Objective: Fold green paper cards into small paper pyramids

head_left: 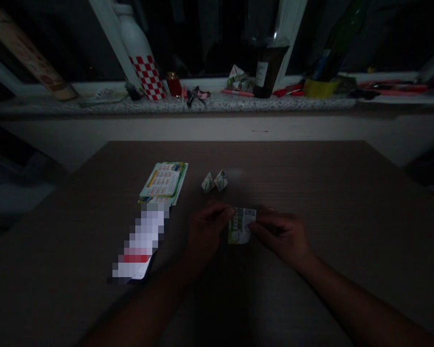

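A small printed sheet of paper (pixel 241 231), white and green with a square code in its upper right corner, is held up between both hands above the table. My left hand (pixel 207 229) pinches its upper left edge, thumb on top. The right edge is gripped by my right hand (pixel 284 235), with the thumb on the paper's face; its other fingers are partly hidden in the dark. Just beyond the hands, two little folded paper pieces (pixel 214 182) stand side by side with pointed tops, printed in similar colours.
Left of the hands lies a stack of printed calendar sheets (pixel 162 180). Nearer me is a phone (pixel 141 274) with a lit, blurred-out screen. Behind the wooden table (pixel 311 168), a granite sill (pixel 210 102) carries a checkered bottle (pixel 148 72), a dark cup (pixel 267 72) and pens.
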Action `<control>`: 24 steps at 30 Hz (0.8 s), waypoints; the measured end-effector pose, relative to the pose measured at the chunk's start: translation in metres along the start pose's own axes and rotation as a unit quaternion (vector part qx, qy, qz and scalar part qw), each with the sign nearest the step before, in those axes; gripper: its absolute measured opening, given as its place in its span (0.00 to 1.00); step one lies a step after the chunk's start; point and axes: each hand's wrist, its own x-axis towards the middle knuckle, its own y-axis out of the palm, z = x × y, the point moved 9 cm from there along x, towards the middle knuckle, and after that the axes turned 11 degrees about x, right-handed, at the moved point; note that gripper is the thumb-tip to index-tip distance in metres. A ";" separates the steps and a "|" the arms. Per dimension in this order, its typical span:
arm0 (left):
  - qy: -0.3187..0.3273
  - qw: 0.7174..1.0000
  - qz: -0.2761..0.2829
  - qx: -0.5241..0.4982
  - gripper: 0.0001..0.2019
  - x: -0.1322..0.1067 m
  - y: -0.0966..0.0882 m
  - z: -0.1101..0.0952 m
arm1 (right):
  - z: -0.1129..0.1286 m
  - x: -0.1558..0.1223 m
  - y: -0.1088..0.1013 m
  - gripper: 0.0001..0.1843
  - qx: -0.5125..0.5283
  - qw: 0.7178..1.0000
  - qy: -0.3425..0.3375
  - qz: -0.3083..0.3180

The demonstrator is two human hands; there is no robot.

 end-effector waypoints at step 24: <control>-0.110 0.987 -0.040 -0.113 0.07 0.002 0.001 0.024 | -0.014 -0.002 0.008 0.09 0.021 0.998 0.059 0.015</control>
